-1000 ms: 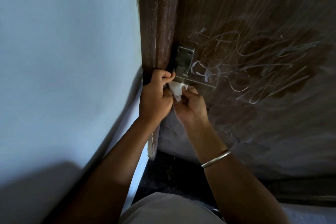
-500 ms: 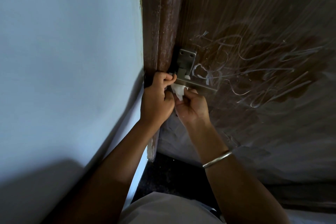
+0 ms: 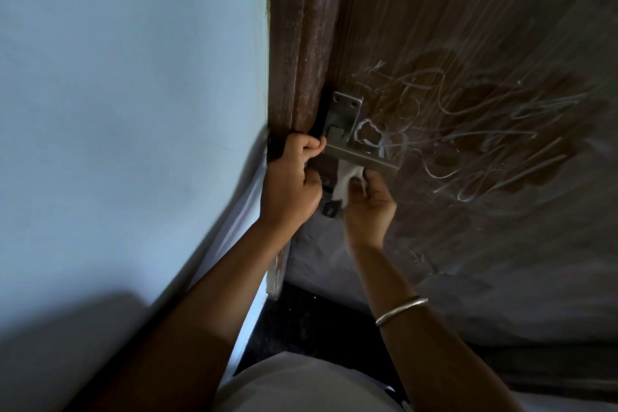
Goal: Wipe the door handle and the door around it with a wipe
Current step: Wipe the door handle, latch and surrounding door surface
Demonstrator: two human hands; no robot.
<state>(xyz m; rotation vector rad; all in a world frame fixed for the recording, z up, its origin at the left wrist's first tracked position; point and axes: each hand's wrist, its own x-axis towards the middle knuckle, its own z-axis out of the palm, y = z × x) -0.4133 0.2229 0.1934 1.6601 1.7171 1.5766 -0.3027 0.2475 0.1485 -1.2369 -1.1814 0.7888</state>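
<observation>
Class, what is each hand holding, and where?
Right hand pinches the white wipe at its upper end, under the door handle; left hand grips the door by its edge.

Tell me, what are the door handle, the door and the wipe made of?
Door handle: looks like brushed metal, grey with a dull shine. Door: seems wood or wood-look laminate, brown with streaky grain. Wipe: soft white tissue or cloth, crumpled; cannot tell which.
</observation>
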